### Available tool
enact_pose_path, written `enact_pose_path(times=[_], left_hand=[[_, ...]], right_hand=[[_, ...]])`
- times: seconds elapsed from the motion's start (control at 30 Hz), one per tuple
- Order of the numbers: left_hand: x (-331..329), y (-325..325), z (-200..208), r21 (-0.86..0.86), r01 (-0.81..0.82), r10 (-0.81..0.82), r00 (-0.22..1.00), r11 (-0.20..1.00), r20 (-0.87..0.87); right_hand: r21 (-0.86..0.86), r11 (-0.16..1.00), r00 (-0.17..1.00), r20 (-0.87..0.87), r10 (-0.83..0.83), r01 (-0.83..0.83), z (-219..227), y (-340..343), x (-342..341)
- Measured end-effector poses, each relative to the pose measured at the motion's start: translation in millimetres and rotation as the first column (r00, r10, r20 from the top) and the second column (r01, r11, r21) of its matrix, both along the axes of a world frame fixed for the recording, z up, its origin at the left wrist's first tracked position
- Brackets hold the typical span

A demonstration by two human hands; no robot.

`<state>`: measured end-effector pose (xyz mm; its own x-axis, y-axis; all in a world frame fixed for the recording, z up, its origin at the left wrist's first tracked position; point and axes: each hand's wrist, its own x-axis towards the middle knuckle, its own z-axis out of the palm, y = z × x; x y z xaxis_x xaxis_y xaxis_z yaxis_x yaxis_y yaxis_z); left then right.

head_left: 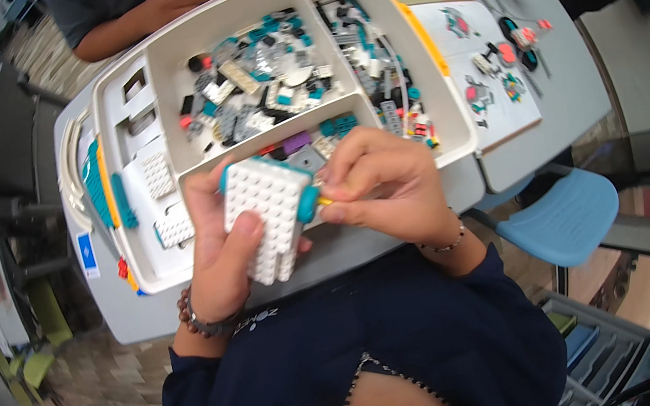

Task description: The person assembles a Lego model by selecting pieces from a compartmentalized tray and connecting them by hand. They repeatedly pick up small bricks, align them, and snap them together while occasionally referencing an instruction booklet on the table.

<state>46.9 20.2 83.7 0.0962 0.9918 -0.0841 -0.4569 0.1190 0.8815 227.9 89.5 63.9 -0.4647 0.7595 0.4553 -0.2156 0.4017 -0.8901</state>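
My left hand (220, 240) is closed around a white studded building-block hub (266, 203) with teal edges, its thumb pressed on the studs. A round teal piece (307, 204) sticks out from the hub's right side. At that side my right hand (381, 182) pinches a small yellow piece (325, 200) between thumb and fingers, up against the teal piece. Most of the yellow piece is hidden by the fingers. Both hands are over the near edge of a white sorting tray (251, 145).
The tray's compartments hold loose bricks (264, 77). An open instruction booklet (503, 75) lies to the right, with wheels (526, 59) and parts on it. Other people's hands (181, 2) are across the table (576, 81). A blue chair (562, 214) stands at right.
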Motion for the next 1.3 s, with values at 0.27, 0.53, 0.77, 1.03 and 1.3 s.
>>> enact_pose_path(times=[0.27,0.53,0.77,1.03,1.3], left_hand=[[4,-6,-2,0.024,-0.157,0.158,0.969,0.987,-0.191],[-6,-4,-12,0.057,-0.124,0.135,0.954,0.991,-0.267],[-4,-9,-4,0.014,-0.148,0.147,0.968,0.989,-0.202],[-7,-8,-8,0.063,-0.099,0.111,0.967,0.993,-0.229],[-7,-10,-7,0.14,-0.132,0.174,0.923,0.981,-0.343]], right_hand=[[0.222,0.951,0.917,0.289,-0.275,0.215,38,27,45],[0.494,0.867,0.458,0.786,-0.414,-0.064,9,109,50],[0.328,0.908,0.081,0.945,-0.318,-0.262,-3,124,23],[0.337,0.908,0.071,0.941,-0.33,-0.25,-3,121,31],[0.435,0.899,0.601,0.733,-0.319,-0.053,1,121,43]])
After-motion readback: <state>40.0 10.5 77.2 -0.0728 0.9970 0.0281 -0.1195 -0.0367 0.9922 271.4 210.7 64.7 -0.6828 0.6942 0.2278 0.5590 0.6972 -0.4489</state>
